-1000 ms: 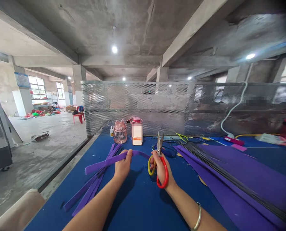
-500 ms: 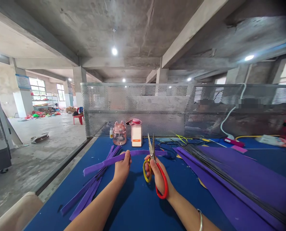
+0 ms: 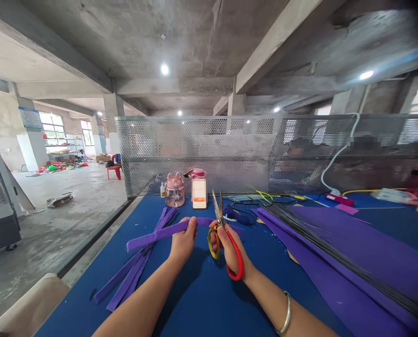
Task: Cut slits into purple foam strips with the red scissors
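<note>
My left hand [image 3: 183,238] pinches a long purple fabric strip [image 3: 149,239] between thumb and fingers; the strip's free end sticks out to the left. Scissors [image 3: 235,255] with one red and one yellow handle loop are gripped in my right hand [image 3: 230,245], their blades pointing up and a little apart. The strip runs rightward from my left hand to behind the scissors and right fingers, so its contact there is partly hidden. Beneath my left forearm and the held strip, several more purple strips [image 3: 126,285] lie crossed on the blue table [image 3: 202,304].
Large purple fabric sheets [image 3: 353,243] with a bundle of thin black strips [image 3: 321,248] cover the table's right side. A pink bottle [image 3: 175,191] and a phone [image 3: 199,193] stand at the back. Behind them rises a perforated metal screen [image 3: 195,150]. A dark blue tool [image 3: 239,215] lies near the scissors.
My left hand has shifted slightly right, nearer the scissors, still holding the strip. The strip's right end hangs lower, and the dark blue tool behind it shows more. The view has tilted slightly.
</note>
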Tool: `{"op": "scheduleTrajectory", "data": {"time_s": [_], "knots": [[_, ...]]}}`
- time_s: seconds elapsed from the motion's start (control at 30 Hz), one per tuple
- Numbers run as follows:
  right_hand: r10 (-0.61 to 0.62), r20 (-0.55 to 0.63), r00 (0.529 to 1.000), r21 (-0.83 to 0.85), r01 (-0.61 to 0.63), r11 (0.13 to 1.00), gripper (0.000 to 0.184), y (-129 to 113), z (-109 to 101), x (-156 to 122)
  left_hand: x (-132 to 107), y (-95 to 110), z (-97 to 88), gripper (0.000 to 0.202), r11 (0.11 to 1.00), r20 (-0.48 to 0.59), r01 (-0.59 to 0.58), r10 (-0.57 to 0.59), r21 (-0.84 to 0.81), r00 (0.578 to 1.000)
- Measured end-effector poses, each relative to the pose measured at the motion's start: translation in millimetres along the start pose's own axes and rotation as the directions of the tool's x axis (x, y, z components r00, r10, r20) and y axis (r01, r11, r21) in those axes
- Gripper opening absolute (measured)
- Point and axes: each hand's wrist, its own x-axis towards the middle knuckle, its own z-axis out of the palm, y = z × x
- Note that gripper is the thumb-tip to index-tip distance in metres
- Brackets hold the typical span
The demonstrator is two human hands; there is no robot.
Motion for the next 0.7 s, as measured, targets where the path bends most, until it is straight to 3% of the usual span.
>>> {"op": "scheduleTrajectory", "data": {"time_s": [0.17,0.27,0.4,0.5,0.7], "knots": [[0.050,0.092,0.995,0.035,-0.053,0.998,0.067,-5.2,-0.2,-1.6,5.8,6.3,-2.0,0.054,0.995,-0.085,0.055,-0.062,-0.081,0.994],[0.052,0.079,0.996,0.028,-0.054,0.998,0.064,-5.4,-1.1,0.5,13.1,17.2,0.6,0.057,0.959,-0.160,0.190,-0.225,-0.209,0.961],[0.011,0.011,1.000,0.012,-0.012,1.000,0.061,-5.4,-3.0,6.3,18.6,28.2,10.6,0.059,0.825,-0.018,0.417,-0.458,-0.381,0.889],[-0.012,-0.031,0.999,0.032,0.013,0.999,0.060,-7.7,-4.3,9.3,14.0,24.1,15.2,0.061,0.825,0.057,0.452,-0.461,-0.340,0.886],[-0.023,-0.044,0.999,0.005,0.024,1.000,0.057,-9.3,-3.7,8.8,4.5,8.2,7.9,0.066,0.917,0.046,0.337,-0.335,-0.216,0.941]]}}
